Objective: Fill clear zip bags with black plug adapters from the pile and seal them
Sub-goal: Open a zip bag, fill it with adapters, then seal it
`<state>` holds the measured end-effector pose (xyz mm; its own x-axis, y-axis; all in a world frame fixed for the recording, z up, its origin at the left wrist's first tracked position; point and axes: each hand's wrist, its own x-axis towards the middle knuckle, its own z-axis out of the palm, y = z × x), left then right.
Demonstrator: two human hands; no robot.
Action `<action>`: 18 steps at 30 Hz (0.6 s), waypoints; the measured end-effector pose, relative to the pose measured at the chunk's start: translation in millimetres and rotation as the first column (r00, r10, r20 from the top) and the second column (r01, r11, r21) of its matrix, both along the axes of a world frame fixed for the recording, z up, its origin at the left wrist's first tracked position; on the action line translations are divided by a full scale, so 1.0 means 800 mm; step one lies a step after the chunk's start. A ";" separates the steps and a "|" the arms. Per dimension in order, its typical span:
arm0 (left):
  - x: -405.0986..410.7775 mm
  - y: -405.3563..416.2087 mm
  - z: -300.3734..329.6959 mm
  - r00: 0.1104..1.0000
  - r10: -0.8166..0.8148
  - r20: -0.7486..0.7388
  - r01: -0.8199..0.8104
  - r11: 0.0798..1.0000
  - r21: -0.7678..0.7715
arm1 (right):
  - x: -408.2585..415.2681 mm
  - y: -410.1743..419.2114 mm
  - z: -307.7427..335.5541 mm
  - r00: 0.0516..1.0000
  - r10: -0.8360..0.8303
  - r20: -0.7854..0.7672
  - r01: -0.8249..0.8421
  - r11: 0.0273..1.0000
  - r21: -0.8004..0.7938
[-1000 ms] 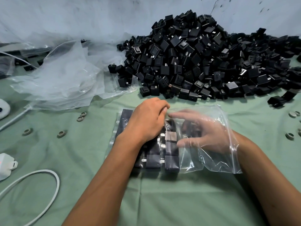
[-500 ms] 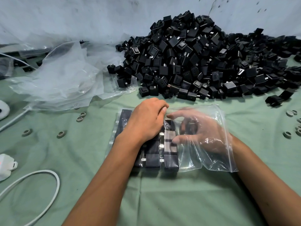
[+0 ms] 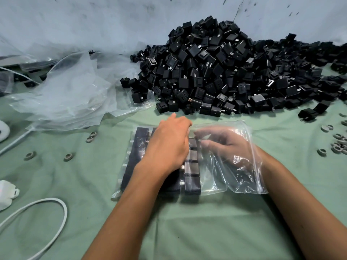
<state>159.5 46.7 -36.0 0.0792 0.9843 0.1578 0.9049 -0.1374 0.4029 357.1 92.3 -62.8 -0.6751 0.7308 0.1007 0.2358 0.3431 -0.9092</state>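
Two bare hands work a clear zip bag [image 3: 242, 177] lying flat on the green-covered bench [image 3: 187, 231], just near of a large pile of black plug adapters [image 3: 225, 72] heaped against the far wall. Several rows of adapters [image 3: 191, 173] already sit packed side by side in the bag's left portion, while its right portion holds none, which suggests the filling step is in hand and the sealing is not yet begun. The left hand [image 3: 169, 147] rests palm-down on top of the bag over the packed rows, its fingers extended rather flat and pressing the plastic, apparently to steady the rows. The right hand [image 3: 225, 145] is inside the bag through its open right end, seen through the film, its fingers loosely spread and reaching left toward the nearest row; whether it holds an adapter cannot be told through the creased plastic. The next move likely calls for nudging that row snug, then drawing the right hand out to fetch more adapters from the pile. Loose clear plastic bags [image 3: 71, 94] lie crumpled at far left, and a white cable [image 3: 56, 218] loops at near left.
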 end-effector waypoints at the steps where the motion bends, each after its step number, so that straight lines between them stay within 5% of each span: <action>1: 0.006 -0.004 -0.001 0.999 0.013 -0.039 -0.014 1.000 -0.028 | 0.004 0.002 0.000 1.000 0.007 -0.009 -0.007 1.000 -0.019; 8: 0.033 -0.018 -0.017 0.987 0.059 -0.148 -0.079 0.988 -0.130 | 0.035 0.011 -0.007 0.994 0.111 0.012 -0.110 0.991 -0.077; 13: 0.031 -0.019 -0.018 0.988 0.060 -0.143 -0.077 0.989 -0.122 | 0.026 0.007 -0.010 0.998 -0.052 -0.048 0.049 0.997 -0.061; 18: 0.032 -0.021 -0.017 0.985 0.054 -0.163 -0.074 0.990 -0.118 | 0.020 0.001 -0.008 0.999 -0.025 -0.020 0.023 0.996 -0.081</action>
